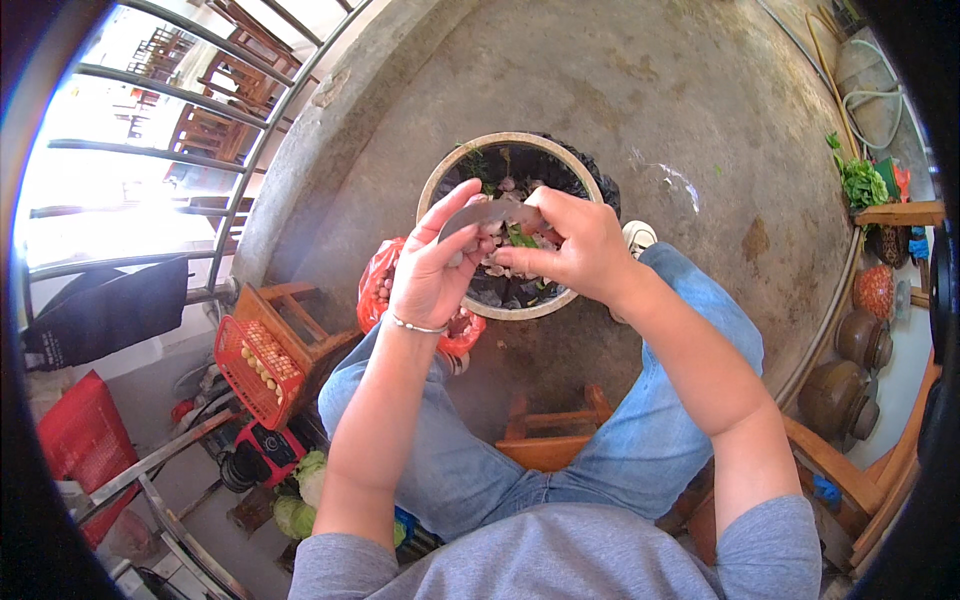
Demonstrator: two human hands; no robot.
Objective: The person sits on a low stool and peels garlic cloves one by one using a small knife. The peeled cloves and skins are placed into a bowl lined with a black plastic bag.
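Over a round bin with a pale rim (pixel 564 306) and a black plastic liner, both hands are close together. My right hand (pixel 589 244) grips a knife, whose curved metal blade (pixel 469 214) reaches across to my left fingers. In my left hand (pixel 435 270) are small pale pieces that look like garlic cloves, held between the fingers and palm. Pale peelings and green leaves lie inside the bin. Beside my left wrist, a red plastic bag (pixel 375 281) holds small round bulbs.
A red basket (pixel 225 367) with yellowish round pieces rests on a wooden stool (pixel 330 345) at left. Metal railings (pixel 255 150) stand beyond. Cabbages (pixel 292 514) lie at lower left. Brown jars (pixel 832 397) and leafy greens (pixel 862 184) are at right. My shoe (pixel 639 236) is beside the bin.
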